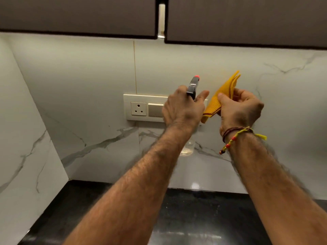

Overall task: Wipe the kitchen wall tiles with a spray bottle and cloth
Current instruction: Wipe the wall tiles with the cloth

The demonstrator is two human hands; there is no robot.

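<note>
Tiles (194,64) ahead, above the bench (185,218). My left hand (183,110) is clamped on the spray bottle (192,85), my right hand (240,107) pinching the folded cloth (221,98). I'd aim the nozzle off the switch plate (141,107); mist lightly.

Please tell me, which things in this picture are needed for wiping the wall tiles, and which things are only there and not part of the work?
Part of the job:
spray bottle, in the left hand
yellow cloth, in the right hand
wall tiles

Only there:
socket panel
cabinets
black counter
wrist threads
</note>
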